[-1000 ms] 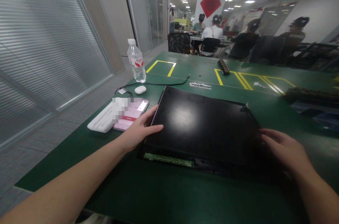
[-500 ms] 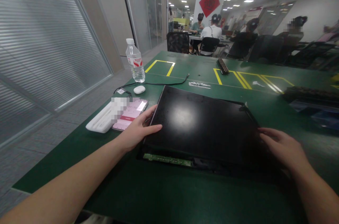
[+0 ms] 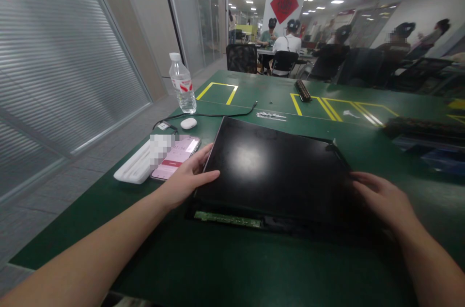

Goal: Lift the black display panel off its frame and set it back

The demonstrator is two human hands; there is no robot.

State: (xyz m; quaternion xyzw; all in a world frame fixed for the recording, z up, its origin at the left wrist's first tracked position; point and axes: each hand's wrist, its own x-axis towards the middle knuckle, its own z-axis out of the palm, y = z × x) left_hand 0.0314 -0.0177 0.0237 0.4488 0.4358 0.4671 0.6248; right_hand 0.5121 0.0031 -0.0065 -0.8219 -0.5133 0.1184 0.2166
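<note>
A flat black screen panel [image 3: 272, 171] lies on the green table [image 3: 225, 258], with a thin green circuit strip [image 3: 227, 219] showing along its near edge. My left hand [image 3: 185, 178] grips the panel's left edge, thumb on top and fingers curled beneath. My right hand [image 3: 381, 198] holds the panel's right edge, thumb along the top; the other fingers are hidden behind the hand.
Left of the panel lie a phone [image 3: 174, 152] with a lit screen, a white case [image 3: 132, 171], a small white earbud case [image 3: 188, 123], a black cable [image 3: 218, 114] and a water bottle [image 3: 180, 85]. Yellow tape lines and a dark strip [image 3: 302, 90] lie farther back. Several people sit beyond.
Both hands stay on the panel's edges. The view has shifted slightly, so everything sits a little lower-left in the frame.
</note>
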